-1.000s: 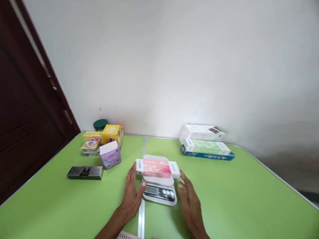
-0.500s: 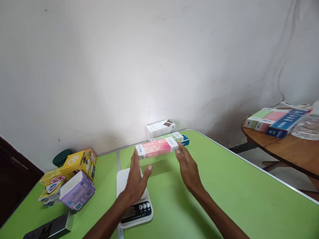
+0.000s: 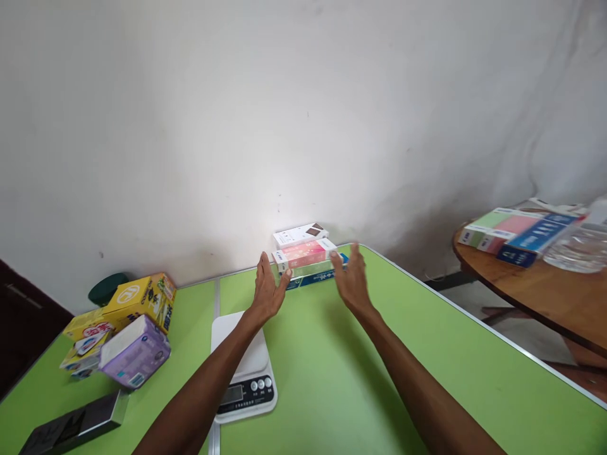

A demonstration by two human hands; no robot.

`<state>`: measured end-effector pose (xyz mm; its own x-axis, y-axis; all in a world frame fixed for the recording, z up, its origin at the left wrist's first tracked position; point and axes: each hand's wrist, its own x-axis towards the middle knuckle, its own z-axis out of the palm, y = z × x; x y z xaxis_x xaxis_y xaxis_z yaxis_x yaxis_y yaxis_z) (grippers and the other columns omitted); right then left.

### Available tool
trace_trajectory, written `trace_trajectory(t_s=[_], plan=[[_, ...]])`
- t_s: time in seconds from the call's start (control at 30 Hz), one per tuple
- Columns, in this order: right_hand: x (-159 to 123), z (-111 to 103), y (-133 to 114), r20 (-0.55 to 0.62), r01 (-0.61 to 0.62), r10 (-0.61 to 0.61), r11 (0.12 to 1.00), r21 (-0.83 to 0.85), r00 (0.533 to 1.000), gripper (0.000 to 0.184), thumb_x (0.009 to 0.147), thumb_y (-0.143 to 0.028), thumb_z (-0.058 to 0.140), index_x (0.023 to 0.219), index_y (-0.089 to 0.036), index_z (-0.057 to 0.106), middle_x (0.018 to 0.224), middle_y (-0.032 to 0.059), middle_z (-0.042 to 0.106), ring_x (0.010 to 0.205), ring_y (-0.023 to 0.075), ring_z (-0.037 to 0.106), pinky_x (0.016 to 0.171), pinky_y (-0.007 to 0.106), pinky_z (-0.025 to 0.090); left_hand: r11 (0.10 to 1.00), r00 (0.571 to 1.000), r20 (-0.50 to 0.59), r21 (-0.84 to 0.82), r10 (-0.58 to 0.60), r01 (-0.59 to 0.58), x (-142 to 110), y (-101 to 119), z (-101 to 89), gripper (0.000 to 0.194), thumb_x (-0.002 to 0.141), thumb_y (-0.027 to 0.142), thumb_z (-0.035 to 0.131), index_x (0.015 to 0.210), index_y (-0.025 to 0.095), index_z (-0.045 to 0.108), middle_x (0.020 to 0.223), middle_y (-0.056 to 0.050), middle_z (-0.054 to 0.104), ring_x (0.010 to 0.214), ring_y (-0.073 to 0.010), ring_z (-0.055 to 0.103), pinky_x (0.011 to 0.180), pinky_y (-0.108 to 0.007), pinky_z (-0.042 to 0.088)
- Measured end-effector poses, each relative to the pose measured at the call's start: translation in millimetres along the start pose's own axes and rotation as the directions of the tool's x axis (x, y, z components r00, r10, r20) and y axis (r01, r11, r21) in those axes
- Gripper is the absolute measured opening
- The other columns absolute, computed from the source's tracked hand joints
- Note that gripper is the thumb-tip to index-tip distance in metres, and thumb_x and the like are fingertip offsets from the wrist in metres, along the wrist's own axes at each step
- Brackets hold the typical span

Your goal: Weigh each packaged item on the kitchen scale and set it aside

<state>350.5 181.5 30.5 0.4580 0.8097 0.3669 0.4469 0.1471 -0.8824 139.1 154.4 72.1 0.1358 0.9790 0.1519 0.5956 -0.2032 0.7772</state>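
Both of my hands reach to the far edge of the green table (image 3: 370, 379). Between them is a long pink and white box (image 3: 306, 253). My left hand (image 3: 266, 292) has its fingertips on the box's left end. At the right end, my right hand (image 3: 349, 282) presses in the same way. The pink box lies on a stack of a green box and a blue box (image 3: 313, 277) by the wall. Just behind that stack sits a white box (image 3: 298, 234). Under my left forearm stands a white kitchen scale (image 3: 241, 373) with nothing on its plate.
At the left are a yellow box (image 3: 140, 298), smaller yellow packs (image 3: 83, 335), a purple pack (image 3: 135, 351), a dark green lid (image 3: 107, 287) and a black box (image 3: 71, 426). A round wooden table (image 3: 545, 297) at the right carries coloured boxes (image 3: 512, 230) and a plastic bottle (image 3: 578, 246).
My hands lifted the pink box off the scale and carried it away from me and to the right. It now lies on the stack by the wall. My view swung right.
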Motion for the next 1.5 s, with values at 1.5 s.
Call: trace_trajectory(t_s=[1.5], plan=[[-360,105,-171,0.709,0.049,-0.223,0.965,0.257,0.669,0.080,0.102,-0.063,0.045,0.169,-0.022,0.026,0.171,0.0102,0.036,0.159,0.0326,0.031,0.130,0.057,0.028,0.834,0.573,-0.619,-0.284,-0.537,0.474,-347,-128,-178.0,0.081,0.099,0.071,0.040,0.162,0.019,0.038,0.172,-0.014,0.035,0.161,-0.0334,0.028,0.132,-0.054,0.021]])
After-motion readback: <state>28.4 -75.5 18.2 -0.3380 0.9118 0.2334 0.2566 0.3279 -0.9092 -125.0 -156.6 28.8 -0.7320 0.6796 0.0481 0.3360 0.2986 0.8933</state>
